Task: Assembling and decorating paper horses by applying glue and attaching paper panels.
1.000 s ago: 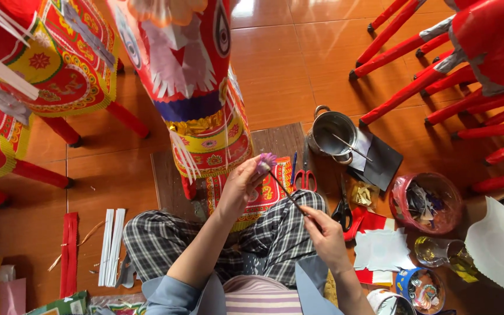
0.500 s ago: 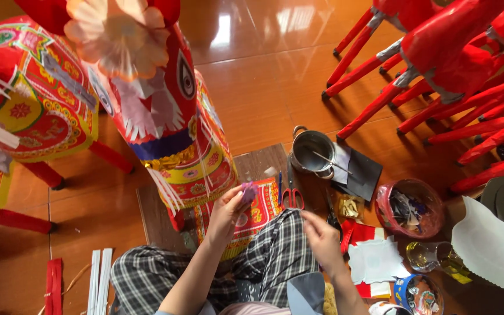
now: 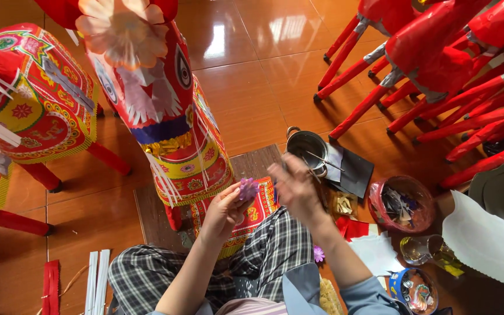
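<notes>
Fingers (image 3: 237, 195) pinch purple flower (image 3: 248, 188) above wooden floor (image 3: 246, 87).

Bright, even daylight on a glossy floor

White window glare streaks the polished wooden floor (image 3: 252, 87) at top centre; shadows under things stay soft. The right hand (image 3: 296, 189) is motion-blurred, and the paper flower (image 3: 125, 29) nearest the lens looks soft.
</notes>
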